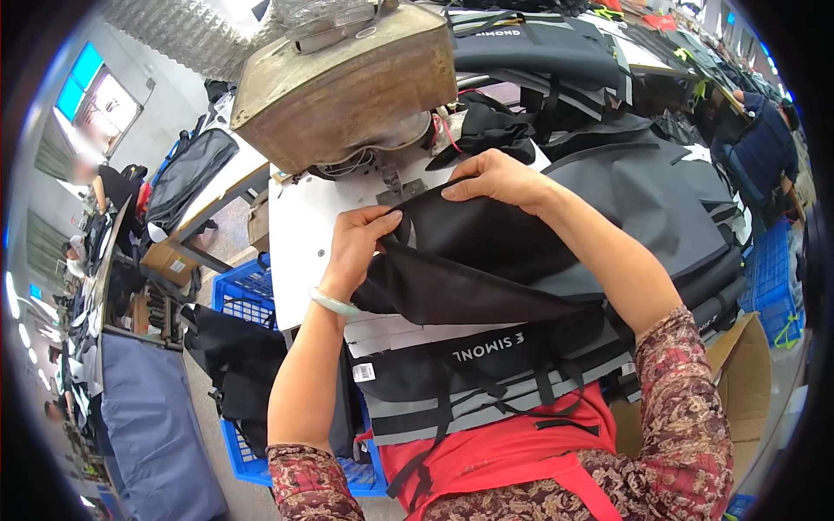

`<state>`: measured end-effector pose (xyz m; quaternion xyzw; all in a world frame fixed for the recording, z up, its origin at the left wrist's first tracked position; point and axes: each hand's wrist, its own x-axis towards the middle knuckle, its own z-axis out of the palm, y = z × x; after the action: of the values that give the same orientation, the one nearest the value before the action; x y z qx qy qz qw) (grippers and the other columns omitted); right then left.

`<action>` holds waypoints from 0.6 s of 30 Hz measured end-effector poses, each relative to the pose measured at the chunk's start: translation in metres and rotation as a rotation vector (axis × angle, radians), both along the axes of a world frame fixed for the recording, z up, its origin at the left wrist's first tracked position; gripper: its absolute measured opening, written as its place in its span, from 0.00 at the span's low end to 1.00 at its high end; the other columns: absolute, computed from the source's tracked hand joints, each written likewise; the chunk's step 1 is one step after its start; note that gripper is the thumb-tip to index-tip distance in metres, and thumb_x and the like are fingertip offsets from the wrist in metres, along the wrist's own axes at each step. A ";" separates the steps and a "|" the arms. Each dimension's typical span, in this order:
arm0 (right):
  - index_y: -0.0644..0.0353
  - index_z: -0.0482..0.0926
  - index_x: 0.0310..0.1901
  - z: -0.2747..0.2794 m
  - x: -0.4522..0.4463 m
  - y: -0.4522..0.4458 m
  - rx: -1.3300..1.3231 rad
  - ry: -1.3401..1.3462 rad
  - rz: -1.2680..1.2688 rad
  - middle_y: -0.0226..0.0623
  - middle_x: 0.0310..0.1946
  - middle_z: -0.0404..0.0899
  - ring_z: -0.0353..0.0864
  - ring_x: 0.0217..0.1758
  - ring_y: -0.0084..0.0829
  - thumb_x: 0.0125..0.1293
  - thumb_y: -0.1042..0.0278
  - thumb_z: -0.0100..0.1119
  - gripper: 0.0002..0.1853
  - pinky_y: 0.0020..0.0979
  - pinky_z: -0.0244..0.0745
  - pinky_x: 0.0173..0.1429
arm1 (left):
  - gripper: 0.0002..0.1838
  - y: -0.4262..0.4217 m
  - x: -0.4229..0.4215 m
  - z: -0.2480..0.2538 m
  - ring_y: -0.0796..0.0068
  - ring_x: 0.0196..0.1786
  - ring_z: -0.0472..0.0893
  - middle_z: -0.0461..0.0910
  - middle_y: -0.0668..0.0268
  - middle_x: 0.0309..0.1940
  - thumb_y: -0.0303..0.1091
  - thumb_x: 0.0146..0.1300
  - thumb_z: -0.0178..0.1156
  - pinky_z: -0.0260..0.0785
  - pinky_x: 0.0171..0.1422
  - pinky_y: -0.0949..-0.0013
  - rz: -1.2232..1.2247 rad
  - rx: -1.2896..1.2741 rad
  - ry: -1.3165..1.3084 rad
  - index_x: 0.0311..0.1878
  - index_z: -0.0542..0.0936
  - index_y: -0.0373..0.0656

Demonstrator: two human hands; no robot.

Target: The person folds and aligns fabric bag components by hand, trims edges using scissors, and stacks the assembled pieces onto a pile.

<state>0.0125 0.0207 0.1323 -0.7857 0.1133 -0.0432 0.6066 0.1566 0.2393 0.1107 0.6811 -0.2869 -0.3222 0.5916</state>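
My left hand (354, 247), with a pale bangle at the wrist, pinches the edge of a black fabric piece (469, 286) between thumb and fingers. Further along the same edge, my right hand (499, 184) is closed on it, thumb on top. Between the hands the edge is stretched, close to the presser foot (391, 178) of a sewing machine (347, 95). The fabric's loose part folds down towards me. A grey panel (599, 226) spreads out to its right. Near my lap lies a black and grey bag piece (478, 358) with white lettering, seen upside down.
Under the machine is a white worktable (300, 230). Blue crates stand at the left (248, 291) and right (771, 273), with a cardboard box (747, 369) at the lower right. More bags (539, 56) are stacked behind. A flexible duct (187, 39) hangs above. Other people work further off.
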 end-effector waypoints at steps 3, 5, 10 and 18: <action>0.69 0.85 0.42 -0.008 0.004 -0.002 -0.005 -0.001 0.002 0.31 0.35 0.84 0.79 0.41 0.18 0.62 0.64 0.70 0.15 0.23 0.72 0.51 | 0.12 -0.002 0.002 -0.006 0.82 0.27 0.76 0.83 0.69 0.29 0.32 0.64 0.66 0.65 0.30 0.77 0.020 0.004 0.012 0.44 0.85 0.31; 0.68 0.85 0.42 -0.009 0.005 -0.003 0.004 -0.010 0.002 0.31 0.35 0.84 0.79 0.41 0.18 0.62 0.65 0.70 0.14 0.22 0.72 0.51 | 0.12 -0.003 0.004 -0.007 0.82 0.28 0.76 0.83 0.68 0.29 0.32 0.64 0.65 0.65 0.31 0.77 0.018 -0.001 0.016 0.45 0.85 0.32; 0.68 0.86 0.42 -0.003 0.006 -0.003 0.037 -0.031 0.006 0.29 0.35 0.84 0.78 0.41 0.17 0.62 0.65 0.70 0.13 0.22 0.71 0.51 | 0.12 -0.005 0.010 -0.004 0.82 0.30 0.80 0.84 0.68 0.32 0.31 0.65 0.63 0.72 0.36 0.78 -0.015 0.028 -0.047 0.45 0.84 0.31; 0.66 0.85 0.45 -0.008 0.016 -0.016 -0.004 -0.116 -0.032 0.28 0.39 0.85 0.79 0.42 0.17 0.64 0.65 0.68 0.13 0.21 0.71 0.52 | 0.11 -0.007 0.011 -0.001 0.82 0.28 0.76 0.83 0.69 0.29 0.31 0.64 0.65 0.65 0.31 0.76 0.075 -0.040 -0.038 0.42 0.86 0.32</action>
<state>0.0281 0.0052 0.1244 -0.7812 0.0902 -0.0987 0.6097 0.1680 0.2326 0.1097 0.6855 -0.2785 -0.2811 0.6112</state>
